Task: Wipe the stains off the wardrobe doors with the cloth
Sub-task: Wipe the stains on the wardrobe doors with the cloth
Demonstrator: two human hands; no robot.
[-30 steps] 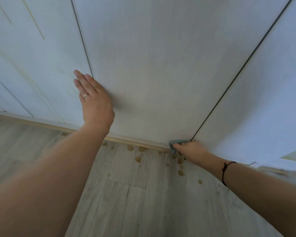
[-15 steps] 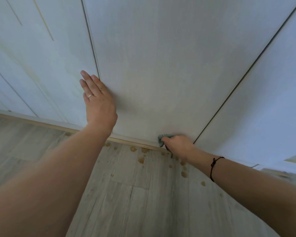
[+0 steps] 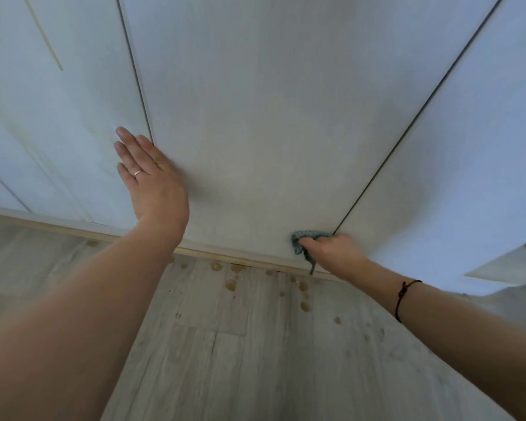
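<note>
The pale wardrobe door (image 3: pixel 271 123) fills the upper middle of the view, with dark gaps on either side. My left hand (image 3: pixel 152 180) lies flat against it near its left edge, fingers straight, a ring on one finger. My right hand (image 3: pixel 331 252) grips a small grey-green cloth (image 3: pixel 301 238) and presses it on the door's bottom right corner, just above the wooden plinth (image 3: pixel 225 258). Most of the cloth is hidden under my fingers. No stain shows plainly on the door.
Neighbouring doors stand at the left (image 3: pixel 58 117) and right (image 3: pixel 468 162). Several brown drops (image 3: pixel 231 285) dot the light wood floor (image 3: pixel 255 360) below the plinth. An open door's corner (image 3: pixel 498 268) juts in at the right.
My right hand with the cloth slid left along the door's bottom edge, then back to the right near the gap. My left hand stayed flat on the door.
</note>
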